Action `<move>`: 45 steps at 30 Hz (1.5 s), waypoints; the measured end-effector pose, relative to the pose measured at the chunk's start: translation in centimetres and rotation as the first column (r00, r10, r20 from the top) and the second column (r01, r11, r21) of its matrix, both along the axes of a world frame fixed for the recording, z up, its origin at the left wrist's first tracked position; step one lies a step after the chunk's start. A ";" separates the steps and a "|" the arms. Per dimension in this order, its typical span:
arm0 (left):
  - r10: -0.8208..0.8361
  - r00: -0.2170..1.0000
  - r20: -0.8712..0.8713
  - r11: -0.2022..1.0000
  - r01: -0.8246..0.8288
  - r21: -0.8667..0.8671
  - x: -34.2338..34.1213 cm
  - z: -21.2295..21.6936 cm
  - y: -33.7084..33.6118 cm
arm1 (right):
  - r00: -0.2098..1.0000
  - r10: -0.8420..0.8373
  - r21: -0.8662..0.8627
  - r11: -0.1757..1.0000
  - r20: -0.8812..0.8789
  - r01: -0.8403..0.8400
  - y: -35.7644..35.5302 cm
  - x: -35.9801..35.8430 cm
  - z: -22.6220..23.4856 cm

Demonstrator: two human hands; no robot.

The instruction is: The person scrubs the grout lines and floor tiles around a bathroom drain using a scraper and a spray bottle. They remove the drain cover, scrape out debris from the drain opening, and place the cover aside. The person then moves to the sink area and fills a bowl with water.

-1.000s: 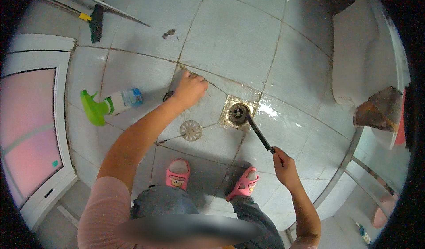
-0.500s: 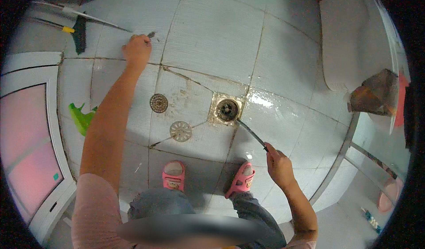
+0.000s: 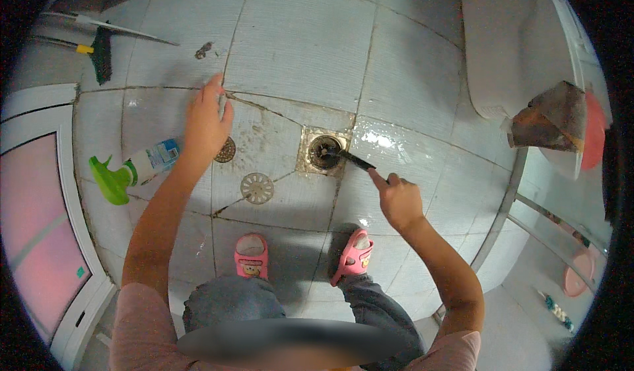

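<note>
My right hand (image 3: pixel 401 204) is closed around a slim black-handled tool (image 3: pixel 357 160). Its far end reaches into the round floor drain (image 3: pixel 326 152), set in a grimy square metal frame; what kind of head it has is hard to make out. My left hand (image 3: pixel 206 123) is held over the tiles with its fingers stretched out and nothing in them. Partly behind its wrist lies a round perforated drain strainer (image 3: pixel 225 150). A flat slotted metal drain cover (image 3: pixel 257 188) rests on the tile nearer my feet. Beyond the left hand sits a dark wet clump (image 3: pixel 204 50).
A spray bottle with a green head (image 3: pixel 116 181) lies at the left, partly behind my left forearm. A squeegee (image 3: pixel 101 53) and a pale rod (image 3: pixel 125 29) lie far left. A white-framed door (image 3: pixel 61 206) stands left; a white fixture (image 3: pixel 495 54) stands right. Pink slippers (image 3: pixel 251 255) are below.
My left hand has come back toward me, leaving the dark clump on the tile, and its fingers have opened. My right hand has brought the tool's end from the drain's rim into the hole.
</note>
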State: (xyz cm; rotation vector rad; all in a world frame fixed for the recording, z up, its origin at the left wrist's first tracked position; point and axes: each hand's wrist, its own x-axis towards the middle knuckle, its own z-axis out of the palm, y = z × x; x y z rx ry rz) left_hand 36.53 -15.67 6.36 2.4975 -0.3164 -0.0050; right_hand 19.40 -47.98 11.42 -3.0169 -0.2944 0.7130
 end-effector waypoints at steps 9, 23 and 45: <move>-0.150 0.971 -0.184 0.986 0.134 -0.098 -9.9 1.8 1.1 | 0.996 -0.051 -0.050 0.998 -0.078 0.047 1.2 0.9 0.6; -0.147 0.940 -0.308 0.965 0.067 -0.255 -13.2 5.4 1.3 | 0.986 -0.121 0.493 0.855 -0.111 0.160 4.0 -2.9 -3.8; -0.160 0.924 -0.346 0.963 0.069 -0.259 -15.7 6.1 1.5 | 0.950 -0.192 0.331 0.905 -0.246 0.268 2.5 -1.9 -0.9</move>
